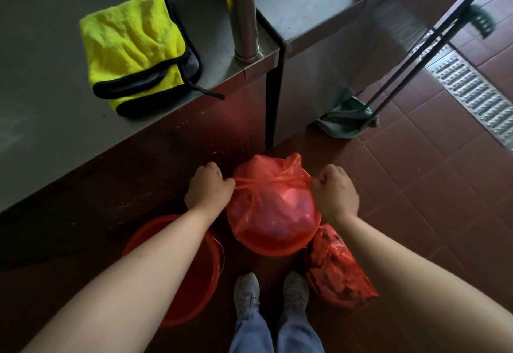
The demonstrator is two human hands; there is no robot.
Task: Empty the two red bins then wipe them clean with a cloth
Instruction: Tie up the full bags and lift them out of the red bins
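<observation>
Pulling bag ties apart: L hand & R hand fisted, arms outstretched.

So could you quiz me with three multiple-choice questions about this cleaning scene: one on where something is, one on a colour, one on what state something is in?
1. Where does the folded cloth lie?
A. On the floor tiles
B. On the steel counter
C. Inside a bin

2. What colour is the cloth's main face?
A. Yellow
B. Blue
C. White

3. What is happening to the red bag in the bin between the hands?
A. It lies flat and open
B. It has been lifted clear of the bin
C. Its top is pulled taut between both hands

Answers:
1 B: the cloth rests on the counter, near its edge.
2 A: it is bright yellow with black trim.
3 C: the left hand and right hand each have a shut grip on a twisted strand of the bag's top, with the bag sitting in the bin.
</observation>
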